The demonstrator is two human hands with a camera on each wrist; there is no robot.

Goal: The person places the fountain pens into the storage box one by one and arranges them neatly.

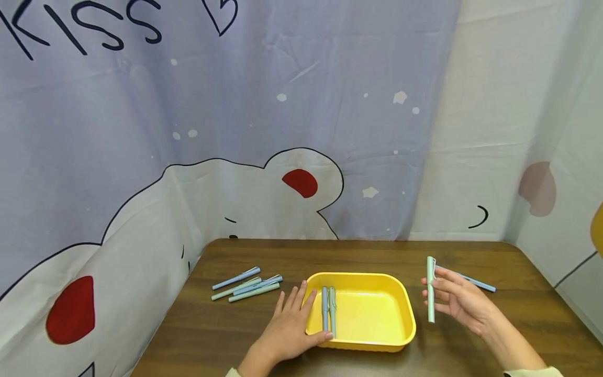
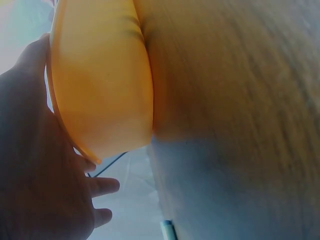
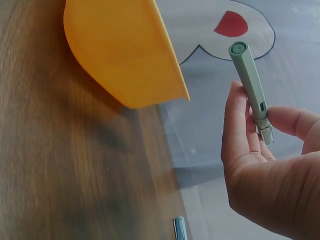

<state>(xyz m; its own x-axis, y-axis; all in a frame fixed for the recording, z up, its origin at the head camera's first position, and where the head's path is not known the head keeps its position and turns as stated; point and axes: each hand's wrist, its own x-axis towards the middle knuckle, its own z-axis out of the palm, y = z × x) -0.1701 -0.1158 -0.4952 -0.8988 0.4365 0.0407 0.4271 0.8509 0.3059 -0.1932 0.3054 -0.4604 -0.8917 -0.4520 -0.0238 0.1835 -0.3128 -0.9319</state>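
Pinching green pen (image 1: 431, 290): right grip (image 1: 464, 303). Axis near-upright, clip end (image 1: 431, 264) seemingly up. Left grip (image 1: 292, 327) spread.

So my bench (image 1: 212, 335) is brown, grainy wood with rounded far corners. Got a yellow tray (image 1: 372, 314) sitting on it between my left hand (image 1: 292, 327) and right hand (image 1: 464, 301). Past my left fingertips, further left, there's a loose bunch of pens: two blue (image 1: 235, 278), two pale green (image 1: 254, 292), all slanted. One more blue pen (image 1: 480, 284) lies just beyond my right hand, partly hidden behind it.
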